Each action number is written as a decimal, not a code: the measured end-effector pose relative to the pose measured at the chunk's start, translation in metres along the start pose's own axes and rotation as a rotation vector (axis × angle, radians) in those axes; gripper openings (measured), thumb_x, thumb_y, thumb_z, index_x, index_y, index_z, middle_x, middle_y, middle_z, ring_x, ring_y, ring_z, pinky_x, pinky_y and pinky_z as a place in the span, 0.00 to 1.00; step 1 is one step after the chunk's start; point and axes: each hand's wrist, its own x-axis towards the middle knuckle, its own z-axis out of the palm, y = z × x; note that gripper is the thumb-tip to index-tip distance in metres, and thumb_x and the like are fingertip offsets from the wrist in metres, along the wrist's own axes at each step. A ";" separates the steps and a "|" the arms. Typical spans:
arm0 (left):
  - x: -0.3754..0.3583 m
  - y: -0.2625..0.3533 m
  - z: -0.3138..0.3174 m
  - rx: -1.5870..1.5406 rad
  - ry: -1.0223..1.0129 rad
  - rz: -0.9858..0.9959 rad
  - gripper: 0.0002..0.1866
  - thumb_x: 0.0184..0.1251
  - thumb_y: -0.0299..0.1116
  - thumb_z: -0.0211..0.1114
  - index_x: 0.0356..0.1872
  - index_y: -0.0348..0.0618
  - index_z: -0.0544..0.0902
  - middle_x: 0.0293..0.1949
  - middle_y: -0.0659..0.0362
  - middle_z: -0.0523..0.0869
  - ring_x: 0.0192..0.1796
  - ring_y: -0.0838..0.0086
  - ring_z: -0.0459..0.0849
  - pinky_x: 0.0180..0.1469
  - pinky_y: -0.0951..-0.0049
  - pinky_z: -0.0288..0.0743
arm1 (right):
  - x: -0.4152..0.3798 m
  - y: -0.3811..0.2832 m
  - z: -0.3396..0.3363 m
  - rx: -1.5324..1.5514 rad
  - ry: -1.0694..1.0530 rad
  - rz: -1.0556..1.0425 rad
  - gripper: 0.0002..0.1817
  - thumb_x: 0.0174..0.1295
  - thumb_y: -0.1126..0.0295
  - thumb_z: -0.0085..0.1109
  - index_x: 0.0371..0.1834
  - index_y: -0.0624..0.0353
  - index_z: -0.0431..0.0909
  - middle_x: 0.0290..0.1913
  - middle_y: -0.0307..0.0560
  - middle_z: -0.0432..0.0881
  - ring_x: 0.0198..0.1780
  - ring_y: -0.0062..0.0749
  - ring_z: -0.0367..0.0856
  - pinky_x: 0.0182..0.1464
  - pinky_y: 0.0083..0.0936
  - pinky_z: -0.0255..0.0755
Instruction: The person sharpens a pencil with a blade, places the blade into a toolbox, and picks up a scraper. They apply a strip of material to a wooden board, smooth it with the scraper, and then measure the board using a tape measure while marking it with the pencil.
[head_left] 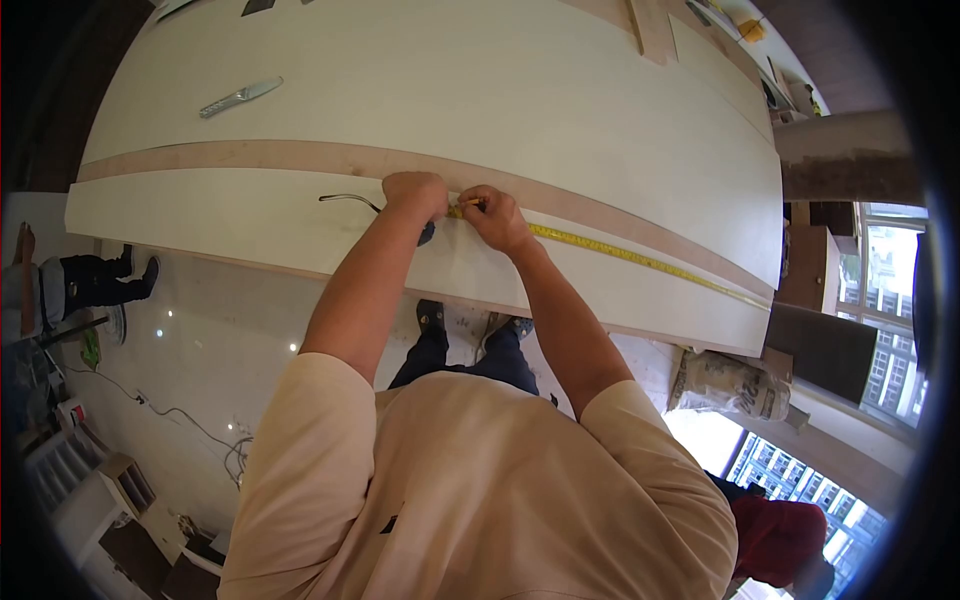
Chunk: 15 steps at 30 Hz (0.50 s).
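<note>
Over the white board (300, 215), my left hand (412, 193) is closed around a tape measure, whose dark case (427, 234) shows partly below the fingers. The yellow tape (620, 257) runs right along the board to its far right end. Just right of it, my right hand (492, 216) pinches a thin pencil (470, 202) above the tape. A thin dark curved piece (348, 198), perhaps of glasses, lies left of my left hand. Behind both hands stretches a long light-brown wooden strip (250, 155).
A utility knife (240, 97) lies at the back left. Another wooden piece (650, 30) is at the back right. One person (90, 280) is at the left, another in red (780, 540) at the lower right. A filled bag (735, 385) and a floor cable (185, 412) also show.
</note>
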 end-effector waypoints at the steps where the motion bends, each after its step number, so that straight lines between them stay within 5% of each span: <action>1: 0.000 0.000 0.000 0.001 -0.006 -0.003 0.11 0.56 0.35 0.64 0.39 0.49 0.88 0.41 0.58 0.88 0.45 0.66 0.87 0.44 0.68 0.79 | 0.000 -0.002 -0.001 -0.003 -0.009 0.002 0.12 0.59 0.68 0.60 0.41 0.65 0.81 0.34 0.49 0.83 0.34 0.27 0.79 0.41 0.24 0.74; 15: 0.003 -0.001 0.001 0.012 -0.009 0.003 0.11 0.54 0.35 0.65 0.39 0.49 0.88 0.41 0.58 0.89 0.45 0.66 0.88 0.43 0.67 0.80 | 0.001 0.000 -0.001 0.035 -0.006 0.033 0.11 0.58 0.68 0.60 0.40 0.63 0.82 0.33 0.49 0.84 0.34 0.28 0.80 0.40 0.25 0.74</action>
